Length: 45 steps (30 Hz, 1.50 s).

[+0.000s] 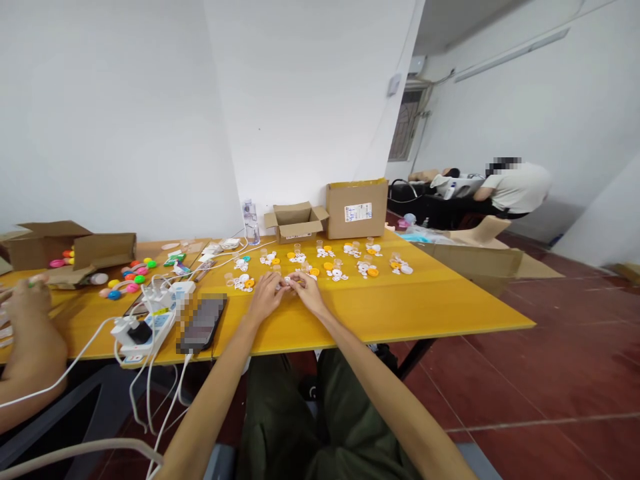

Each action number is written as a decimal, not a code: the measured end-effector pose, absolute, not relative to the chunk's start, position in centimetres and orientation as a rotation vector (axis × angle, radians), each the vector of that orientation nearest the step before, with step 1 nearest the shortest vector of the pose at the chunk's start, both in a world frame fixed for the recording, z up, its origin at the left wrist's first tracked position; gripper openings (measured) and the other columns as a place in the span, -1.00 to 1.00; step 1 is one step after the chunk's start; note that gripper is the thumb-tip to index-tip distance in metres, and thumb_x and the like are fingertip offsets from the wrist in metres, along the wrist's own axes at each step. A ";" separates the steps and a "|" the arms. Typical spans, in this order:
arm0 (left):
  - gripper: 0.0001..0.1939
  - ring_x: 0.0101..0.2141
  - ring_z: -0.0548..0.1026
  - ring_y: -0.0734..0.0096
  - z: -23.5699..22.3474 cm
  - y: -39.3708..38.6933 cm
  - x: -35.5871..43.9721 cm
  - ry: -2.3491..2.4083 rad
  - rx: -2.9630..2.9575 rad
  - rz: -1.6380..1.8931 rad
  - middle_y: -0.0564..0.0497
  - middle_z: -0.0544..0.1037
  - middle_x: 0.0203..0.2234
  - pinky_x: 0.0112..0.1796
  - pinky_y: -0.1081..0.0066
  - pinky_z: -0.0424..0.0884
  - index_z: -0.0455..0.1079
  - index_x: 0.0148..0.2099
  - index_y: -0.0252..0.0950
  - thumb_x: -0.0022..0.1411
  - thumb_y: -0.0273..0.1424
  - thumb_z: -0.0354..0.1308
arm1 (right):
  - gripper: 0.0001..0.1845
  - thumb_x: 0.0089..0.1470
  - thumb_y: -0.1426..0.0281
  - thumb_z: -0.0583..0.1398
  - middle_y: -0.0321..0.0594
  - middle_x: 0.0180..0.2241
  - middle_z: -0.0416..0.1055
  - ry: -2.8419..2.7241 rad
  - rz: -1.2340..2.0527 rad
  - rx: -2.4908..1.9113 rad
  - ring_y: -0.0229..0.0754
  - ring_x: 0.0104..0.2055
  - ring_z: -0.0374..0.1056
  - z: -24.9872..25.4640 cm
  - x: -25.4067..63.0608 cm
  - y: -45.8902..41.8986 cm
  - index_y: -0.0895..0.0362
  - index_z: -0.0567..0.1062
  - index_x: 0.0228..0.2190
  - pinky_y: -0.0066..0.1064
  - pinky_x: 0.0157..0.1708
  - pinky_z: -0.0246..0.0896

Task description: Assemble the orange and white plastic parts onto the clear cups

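Both my hands rest on the yellow table [400,307], fingertips meeting over small white and orange pieces [290,280]. My left hand [267,298] has its fingers curled in a pinch on a small piece. My right hand [309,293] mirrors it, fingers pinched at the same spot. What exactly sits between the fingers is too small to make out. Rows of small white, orange and clear parts [350,260] lie just beyond my hands.
Two open cardboard boxes [296,221] [357,209] stand at the table's far edge beside a water bottle [251,222]. A phone [204,323], power strip [145,330] and cables lie left. Another person's hand [30,297] works at far left by coloured caps [131,277]. A person sits far right.
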<state>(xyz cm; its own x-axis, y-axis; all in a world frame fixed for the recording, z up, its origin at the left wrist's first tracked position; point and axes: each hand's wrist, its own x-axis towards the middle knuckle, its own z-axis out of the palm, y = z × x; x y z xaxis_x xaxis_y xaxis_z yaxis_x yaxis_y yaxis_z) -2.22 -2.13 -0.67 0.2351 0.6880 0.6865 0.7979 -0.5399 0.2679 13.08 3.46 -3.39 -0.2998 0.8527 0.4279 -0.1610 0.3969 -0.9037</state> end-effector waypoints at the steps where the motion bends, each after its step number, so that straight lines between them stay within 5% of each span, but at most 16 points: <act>1: -0.93 -0.24 0.47 0.23 -0.8 -2.1 -2.3 -1.437 -2.340 -1.213 0.01 0.52 -0.36 -0.20 0.29 0.37 0.36 -0.29 -0.19 0.29 -0.40 0.18 | -0.79 -0.02 0.20 0.27 -0.24 -0.34 0.54 -1.556 1.159 -0.635 -0.15 -0.38 0.47 -3.4 13.1 3.4 0.05 0.53 -0.34 -0.37 -0.43 0.41; 7: -0.87 -0.22 0.50 0.25 -1.0 -1.8 -2.4 -1.471 -2.345 -1.307 0.01 0.52 -0.31 -0.16 0.29 0.43 0.40 -0.09 -0.17 0.29 -0.38 0.18 | -0.76 0.00 0.17 0.28 -0.24 -0.28 0.58 -1.587 1.150 -0.598 -0.15 -0.29 0.49 -3.2 13.0 3.2 0.04 0.56 -0.31 -0.36 -0.32 0.44; 13: -0.90 -0.23 0.51 0.28 -1.2 -1.6 -2.6 -1.564 -2.346 -1.443 0.00 0.53 -0.31 -0.17 0.31 0.44 0.42 -0.13 -0.18 0.33 -0.38 0.10 | -0.80 0.00 0.21 0.28 -0.20 -0.29 0.58 -1.623 1.069 -0.598 -0.11 -0.22 0.49 -3.2 13.2 3.2 0.05 0.57 -0.34 -0.26 -0.14 0.42; 21: -0.94 -0.30 0.48 0.35 -1.1 -1.4 -2.5 -1.609 -2.381 -1.560 0.04 0.55 -0.36 -0.21 0.36 0.42 0.42 -0.22 -0.21 0.29 -0.39 0.13 | -0.85 -0.01 0.24 0.25 -0.22 -0.37 0.56 -1.602 1.109 -0.641 -0.10 -0.31 0.46 -3.5 13.0 3.3 0.05 0.56 -0.40 -0.29 -0.33 0.43; 27: -0.86 -0.35 0.49 0.38 -0.6 -1.7 -2.0 -1.628 -2.421 -1.685 0.03 0.58 -0.37 -0.30 0.40 0.41 0.47 -0.20 -0.21 0.31 -0.32 0.11 | -0.89 -0.02 0.31 0.23 -0.22 -0.37 0.55 -1.617 0.981 -0.638 -0.09 -0.28 0.47 -3.1 13.0 2.9 0.05 0.55 -0.42 -0.27 -0.24 0.43; 34: -0.86 -0.33 0.50 0.37 -0.2 -1.5 -2.1 -1.654 -2.383 -1.783 0.05 0.61 -0.35 -0.25 0.37 0.43 0.51 -0.21 -0.20 0.25 -0.31 0.16 | -0.81 0.06 0.21 0.21 -0.20 -0.32 0.55 -1.593 1.028 -0.626 -0.11 -0.28 0.46 -3.1 13.1 3.1 0.05 0.54 -0.37 -0.28 -0.21 0.41; 45: -0.87 -0.31 0.51 0.34 -0.5 -1.4 -2.1 -1.639 -2.432 -1.790 0.04 0.62 -0.35 -0.22 0.33 0.44 0.54 -0.23 -0.19 0.14 -0.30 0.28 | -0.62 0.12 0.04 0.15 -0.30 -0.55 0.37 -1.685 1.030 -0.682 -0.18 -0.47 0.28 -3.1 13.4 3.3 0.06 0.44 -0.52 -0.39 -0.45 0.23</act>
<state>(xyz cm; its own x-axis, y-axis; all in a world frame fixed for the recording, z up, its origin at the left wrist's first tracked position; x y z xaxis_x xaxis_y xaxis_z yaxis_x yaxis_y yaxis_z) -2.14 -1.37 -0.47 0.0237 0.8118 0.5835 0.5097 -0.5119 0.6915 13.38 3.35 -3.13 -0.3362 0.8219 0.4599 -0.0341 0.4774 -0.8780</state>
